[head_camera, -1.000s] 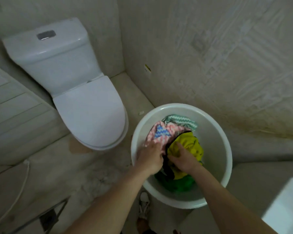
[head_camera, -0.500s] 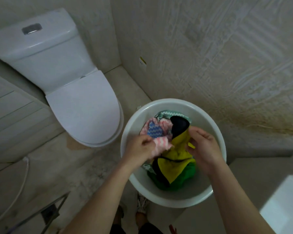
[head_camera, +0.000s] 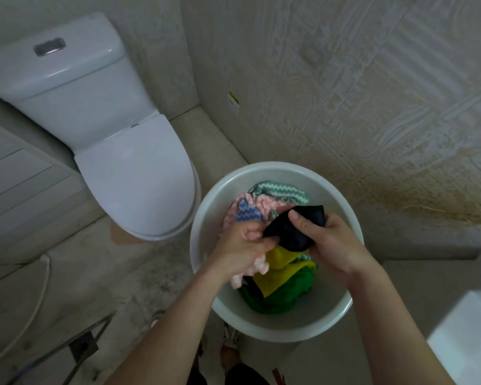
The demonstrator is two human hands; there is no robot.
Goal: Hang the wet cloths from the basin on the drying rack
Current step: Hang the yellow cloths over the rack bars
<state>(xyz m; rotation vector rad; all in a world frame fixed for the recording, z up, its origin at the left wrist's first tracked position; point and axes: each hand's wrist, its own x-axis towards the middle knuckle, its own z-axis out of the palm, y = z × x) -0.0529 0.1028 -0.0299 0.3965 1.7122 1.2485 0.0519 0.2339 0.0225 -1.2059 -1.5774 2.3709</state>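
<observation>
A white round basin [head_camera: 342, 187] sits on the floor by the wall with several wet cloths in it. My right hand [head_camera: 333, 243] grips a bunched black-and-yellow cloth [head_camera: 292, 232] lifted above the pile. My left hand [head_camera: 240, 245] holds a pink-and-white wavy cloth [head_camera: 257, 268] and pinches the black cloth's edge with its thumb. A green cloth [head_camera: 283, 295] lies at the bottom. At the far side of the basin lie a teal zigzag cloth [head_camera: 281, 190] and a blue wavy cloth [head_camera: 247, 212]. No drying rack is in view.
A white toilet [head_camera: 134, 173] with its lid down stands left of the basin. A patterned wall [head_camera: 345, 93] rises right behind the basin. A metal frame [head_camera: 75, 348] and a white hose [head_camera: 36, 307] lie at lower left. A white surface [head_camera: 467, 337] fills the lower right corner.
Both hands rose from the pile and came together. The right hand gathered the black-and-yellow cloth into a bunch, and the left hand lifted the pink cloth and took the black cloth's edge.
</observation>
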